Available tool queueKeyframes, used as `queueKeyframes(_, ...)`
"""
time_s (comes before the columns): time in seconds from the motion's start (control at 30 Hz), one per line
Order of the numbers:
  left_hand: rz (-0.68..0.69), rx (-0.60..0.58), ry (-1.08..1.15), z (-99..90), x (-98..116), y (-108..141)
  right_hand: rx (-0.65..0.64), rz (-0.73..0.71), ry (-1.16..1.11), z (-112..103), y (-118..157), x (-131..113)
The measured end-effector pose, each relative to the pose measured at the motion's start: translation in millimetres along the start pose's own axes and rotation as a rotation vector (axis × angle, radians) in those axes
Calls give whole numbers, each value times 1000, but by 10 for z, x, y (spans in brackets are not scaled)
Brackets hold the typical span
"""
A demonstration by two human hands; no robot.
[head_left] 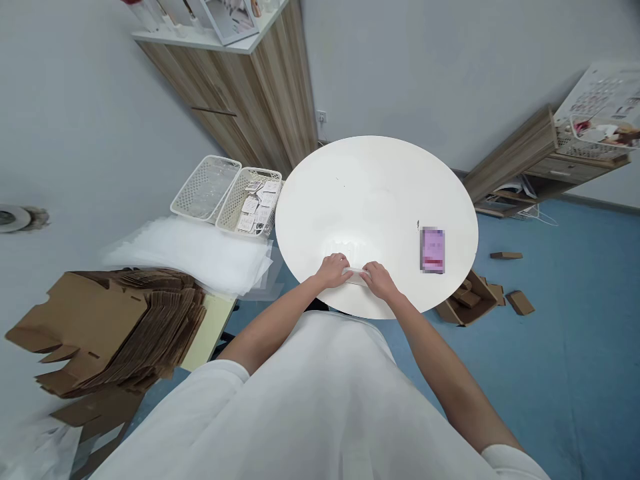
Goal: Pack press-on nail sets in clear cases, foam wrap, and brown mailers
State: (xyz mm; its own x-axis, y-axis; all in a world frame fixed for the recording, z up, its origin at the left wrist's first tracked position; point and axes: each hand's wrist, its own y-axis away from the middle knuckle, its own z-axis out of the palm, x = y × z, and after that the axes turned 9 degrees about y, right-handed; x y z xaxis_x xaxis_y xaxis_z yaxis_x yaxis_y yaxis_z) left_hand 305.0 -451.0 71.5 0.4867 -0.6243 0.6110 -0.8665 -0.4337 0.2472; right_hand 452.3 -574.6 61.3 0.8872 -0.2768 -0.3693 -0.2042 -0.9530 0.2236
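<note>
At the near edge of the round white table [375,193], my left hand [332,271] and my right hand [380,280] grip the two ends of a small white bundle [356,276]. The fingers of both hands are closed over it, thumbs on the near side. It looks like something rolled in thin white sheet, but its contents are hidden. Just beyond it, a pale, see-through patch of sheet seems to lie flat on the table, hard to tell from the white top. To the right of my right hand rests a blurred purple rectangular object [433,251].
Left of the table are a basket of printed cards [273,175], another with clear plastic bags [206,188], white foam sheets [185,253] and stacked flat cardboard boxes [100,313]. An open carton [473,312] holding small brown boxes sits on the floor at right, below a wooden shelf [530,157].
</note>
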Motion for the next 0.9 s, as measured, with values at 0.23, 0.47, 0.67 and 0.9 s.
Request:
queueKeyframes(0.23,-212,-182,125,-64,-161,-173,-90,153,-138,6,-251,7)
queueKeyframes(0.47,-302,-151,124,-21,-274,-196,-116,235,-383,38,-374,52)
queueKeyframes(0.67,-352,-31,-3,12,-217,-145,-86,339,-216,142,-425,23)
queueKeyframes(0.9,46,117,-260,200,-20,21,-54,355,-74,142,-330,-4)
